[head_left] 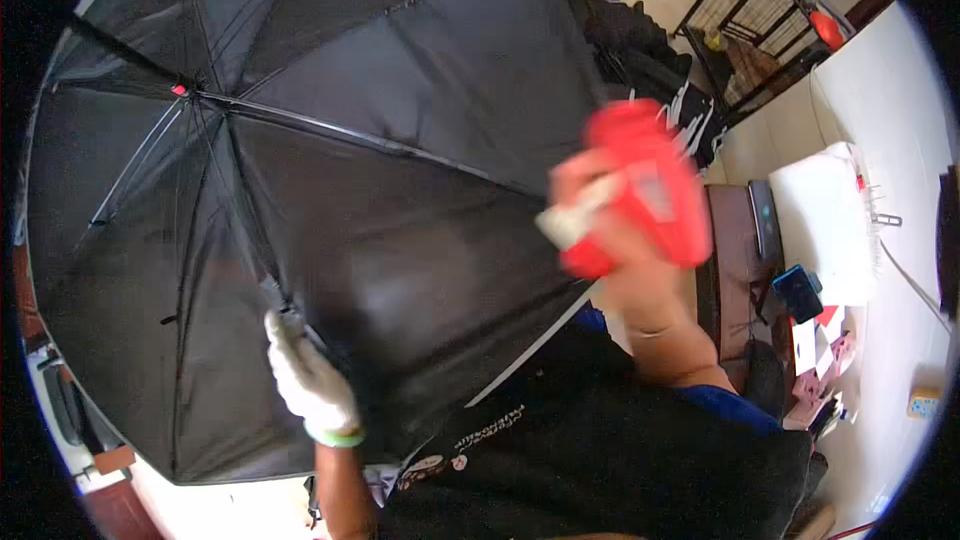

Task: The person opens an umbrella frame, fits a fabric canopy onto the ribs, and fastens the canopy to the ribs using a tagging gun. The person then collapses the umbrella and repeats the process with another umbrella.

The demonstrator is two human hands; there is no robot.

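An open black umbrella point(420, 240) fills the left and middle of the view, its inner side towards me. Thin metal ribs run out from its hub point(185, 90), which has a small red part. My left hand point(312, 380), in a white glove with a green cuff, is closed on one umbrella rib near the lower canopy. Over the canopy's right edge, my right hand point(610, 215) is smeared by motion. It grips a soft-looking red thing point(660, 180) with a pale patch; its kind is blurred. Something whitish point(570, 223) shows at those fingers, too blurred to name.
Dark clothes point(640, 50) with white strings are heaped behind the umbrella. Farther back stands a black wire rack point(750, 10). On the right are a brown seat point(733, 240), a white surface point(825, 230), a phone point(797, 292) and papers point(815, 345).
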